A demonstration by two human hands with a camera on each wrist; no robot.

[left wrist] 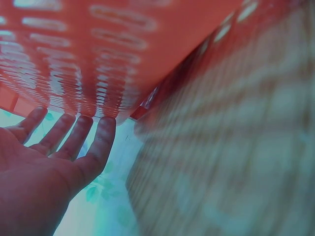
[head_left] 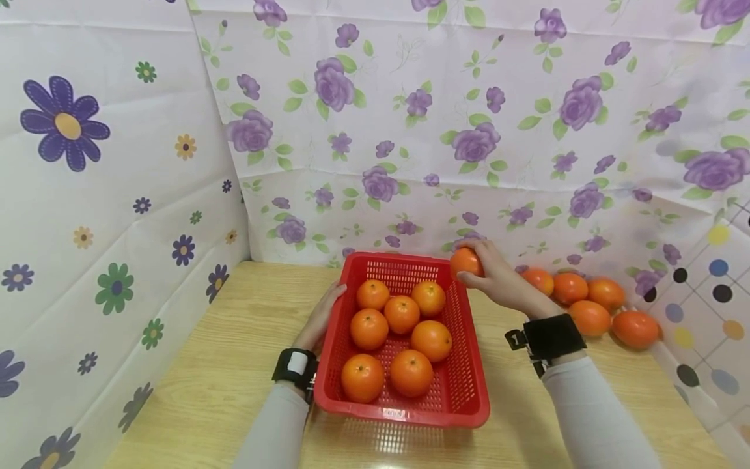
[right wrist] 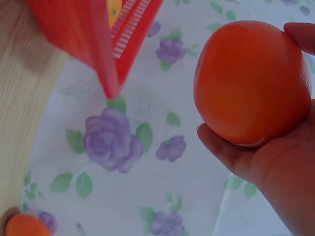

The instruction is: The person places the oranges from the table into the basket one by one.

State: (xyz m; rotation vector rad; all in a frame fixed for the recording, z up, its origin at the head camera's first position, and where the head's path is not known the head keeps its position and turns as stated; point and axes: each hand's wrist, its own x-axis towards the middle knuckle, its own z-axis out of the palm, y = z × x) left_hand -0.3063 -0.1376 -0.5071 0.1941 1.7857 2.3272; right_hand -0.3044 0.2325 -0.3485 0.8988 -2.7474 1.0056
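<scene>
A red plastic basket point(head_left: 401, 420) with slotted walls stands in front of me, with several oranges point(head_left: 369, 329) spread over its floor. My left hand point(head_left: 319, 319) is at the basket's left side. In the left wrist view its fingers point(left wrist: 101, 142) are nearly straight, with the tips against the outer wall. My right hand point(head_left: 498, 280) grips a smooth orange point(right wrist: 253, 83) between thumb and fingers. This orange point(head_left: 466, 262) is above the basket's far right corner and overlaps the rim in the head view.
More orange fruits point(head_left: 588, 318) lie grouped on the wooden table point(head_left: 234, 365) at the right, near the dotted side cloth point(head_left: 709, 306). A flowered cloth point(head_left: 381, 130) hangs behind the table, and another cloth point(head_left: 117, 195) with flowers covers the left side.
</scene>
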